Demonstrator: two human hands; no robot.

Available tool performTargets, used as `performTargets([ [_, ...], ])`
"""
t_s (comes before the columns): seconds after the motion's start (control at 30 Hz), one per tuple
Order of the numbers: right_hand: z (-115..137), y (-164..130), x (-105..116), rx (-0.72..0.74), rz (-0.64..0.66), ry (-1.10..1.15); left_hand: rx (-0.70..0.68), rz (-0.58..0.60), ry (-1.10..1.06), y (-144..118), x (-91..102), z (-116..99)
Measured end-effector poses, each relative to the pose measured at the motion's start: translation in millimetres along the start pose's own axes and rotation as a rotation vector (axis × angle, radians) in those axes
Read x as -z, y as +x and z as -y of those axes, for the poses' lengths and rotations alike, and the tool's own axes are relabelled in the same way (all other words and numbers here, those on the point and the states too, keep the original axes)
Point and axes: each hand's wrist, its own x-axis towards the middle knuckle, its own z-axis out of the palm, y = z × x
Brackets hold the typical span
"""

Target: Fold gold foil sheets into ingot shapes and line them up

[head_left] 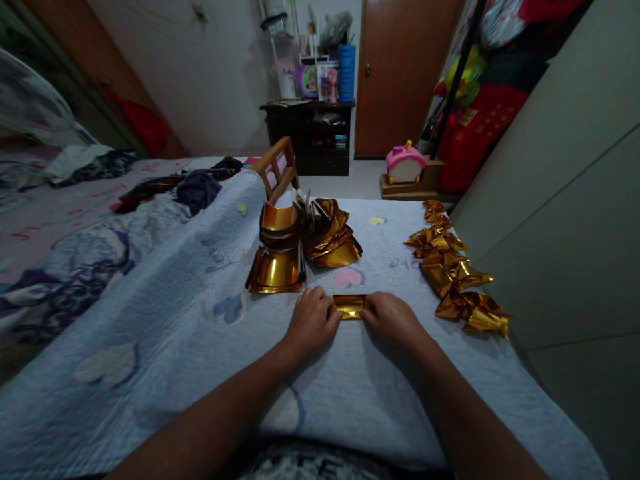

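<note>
A small folded strip of gold foil paper lies flat on the pale blue quilt just below the middle of the frame, its long axis running left to right across the picture. Both hands close on it from opposite ends: the left hand covers its left end and the right hand covers its right end, so only the middle of the strip shows between them. The fingers of each hand are curled down and pressed onto the paper, pinning it against the bed rather than lifting it; the fingertips themselves are tucked under the knuckles, so whether they pinch an edge or only press cannot be told. Neither hand is nearer than the other: the strip sits evenly between them, and both forearms come up from the bottom edge of the frame to meet at it.

Just above the hands, toward the centre of the picture, stands a stack of gold foil sheets, with a looser fan of curled gold sheets to its right. Along the right side of the quilt, well apart from the hands, runs a row of folded gold pieces, from the upper right down to level with the right hand
</note>
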Motion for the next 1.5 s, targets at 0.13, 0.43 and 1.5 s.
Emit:
performTargets([
  [0.13, 0.7, -0.5, 0.5, 0.001, -0.012, 0.002, 0.005, 0.007, 0.011, 0.3, 2.1, -2.1],
  [0.43, 0.1, -0.2, -0.4, -0.006, -0.009, 0.005, 0.028, 0.003, 0.019, -0.5, 1.9, -2.2],
  [1.5, -2.6, -1.3, -3.7, -0.022, -0.036, 0.034, -0.427, -0.088, 0.199, -8.3, -8.8, 1.2],
])
